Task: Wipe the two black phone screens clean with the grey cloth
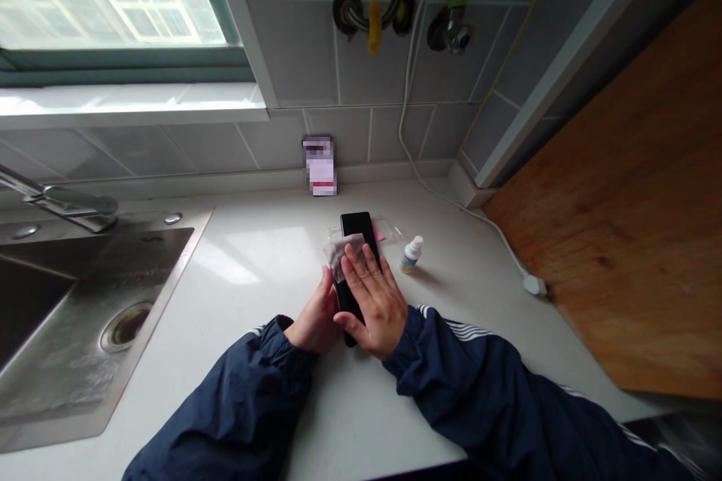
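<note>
A black smartphone (357, 226) lies lengthwise on the white countertop (271, 270), its lower part hidden under my hands. My left hand (316, 316) grips its left edge near the bottom. My right hand (372, 301) lies across the phone, with fingers pressing a grey-white wipe (340, 252) onto the screen. Just behind the phone lies a transparent plastic phone case or film (390, 228) with a bit of pink (379, 234). A small white-capped dropper bottle (411, 254) stands to the right of my right hand, not touching it.
A stainless steel sink (101, 316) with a drain and a faucet (73, 201) lies to the left. A small packet (319, 165) leans on the tiled wall behind. A white cable with a plug (530, 283) runs along the counter to a wooden board (614, 195) on the right.
</note>
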`<state>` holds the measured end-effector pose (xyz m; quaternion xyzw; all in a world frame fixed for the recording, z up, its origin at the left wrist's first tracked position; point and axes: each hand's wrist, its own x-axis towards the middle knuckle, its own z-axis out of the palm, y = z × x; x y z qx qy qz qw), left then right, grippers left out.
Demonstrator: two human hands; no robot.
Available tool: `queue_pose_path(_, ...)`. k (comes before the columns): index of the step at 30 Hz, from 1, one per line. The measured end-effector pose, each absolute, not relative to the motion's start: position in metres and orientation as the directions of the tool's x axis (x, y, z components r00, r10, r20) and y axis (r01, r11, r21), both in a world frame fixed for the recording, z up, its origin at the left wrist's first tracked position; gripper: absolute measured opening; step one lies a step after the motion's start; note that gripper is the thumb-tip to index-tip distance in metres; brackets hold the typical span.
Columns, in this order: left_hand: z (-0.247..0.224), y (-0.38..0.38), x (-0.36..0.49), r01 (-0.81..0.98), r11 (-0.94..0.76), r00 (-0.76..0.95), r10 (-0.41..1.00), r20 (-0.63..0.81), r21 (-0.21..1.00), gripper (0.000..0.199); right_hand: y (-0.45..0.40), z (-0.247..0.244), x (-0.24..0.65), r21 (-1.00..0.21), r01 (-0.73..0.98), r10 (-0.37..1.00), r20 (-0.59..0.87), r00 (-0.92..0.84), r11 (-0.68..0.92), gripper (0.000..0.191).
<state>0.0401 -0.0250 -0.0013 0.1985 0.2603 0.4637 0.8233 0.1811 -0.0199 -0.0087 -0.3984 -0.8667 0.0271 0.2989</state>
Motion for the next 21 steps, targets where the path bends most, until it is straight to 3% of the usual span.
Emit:
queue_pose_path(4, -0.004, -0.025, 0.039, -0.621, 0.503, 0.498, 0.845, -0.194, 0.601, 0.065, -0.020, -0.008, 0.181, -0.308, 0.671, 0.714, 0.503, -0.487, 0.675, 0.080)
queue_pose_path(15, -0.006, -0.024, 0.038, -0.675, 0.409, 0.379, 0.906, -0.187, 0.614, 0.048, -0.021, -0.007, 0.181, -0.352, 0.670, 0.732, 0.516, -0.444, 0.654, 0.079)
queue_pose_path(21, -0.014, -0.024, 0.039, -0.611, 0.330, 0.345, 0.929, -0.133, 0.720, 0.045, -0.023, -0.007, 0.180, -0.389, 0.642, 0.728, 0.542, -0.420, 0.660, 0.078)
